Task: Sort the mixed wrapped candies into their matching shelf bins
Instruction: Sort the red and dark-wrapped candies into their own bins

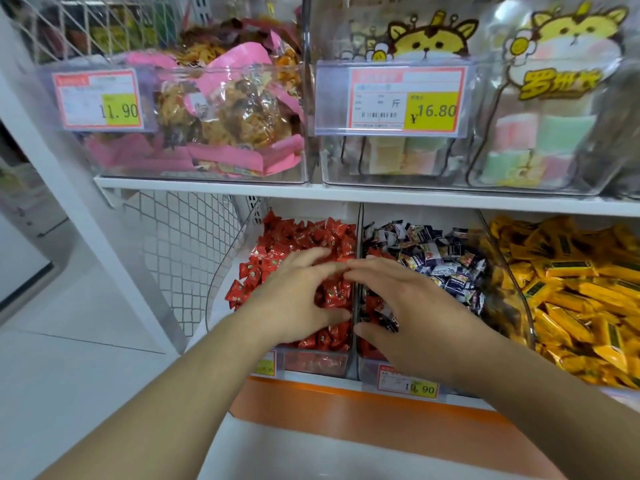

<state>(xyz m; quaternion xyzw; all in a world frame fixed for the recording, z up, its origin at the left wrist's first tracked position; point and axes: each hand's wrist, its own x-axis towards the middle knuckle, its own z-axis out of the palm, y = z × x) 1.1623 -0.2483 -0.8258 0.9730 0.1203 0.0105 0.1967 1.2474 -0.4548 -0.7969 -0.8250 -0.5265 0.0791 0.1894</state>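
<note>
On the lower shelf, a clear bin of red wrapped candies [301,237] stands left of a bin of dark blue and white candies [436,254]. A few red candies [372,303] lie in the near part of the dark bin. My left hand [298,296] hovers over the red bin with fingers spread and slightly bent, holding nothing that I can see. My right hand [412,306] reaches over the clear divider [358,237] above the dark bin, fingers extended, thumb low by the front wall. The fingertips of both hands nearly meet above the divider.
A bin of yellow wrapped bars [571,289] sits at the right. Above, a white shelf [207,187] carries a bin of pink snack packs [225,116] and a bin of pastel sweets [512,140]. A white wire mesh panel [183,244] stands left of the red bin.
</note>
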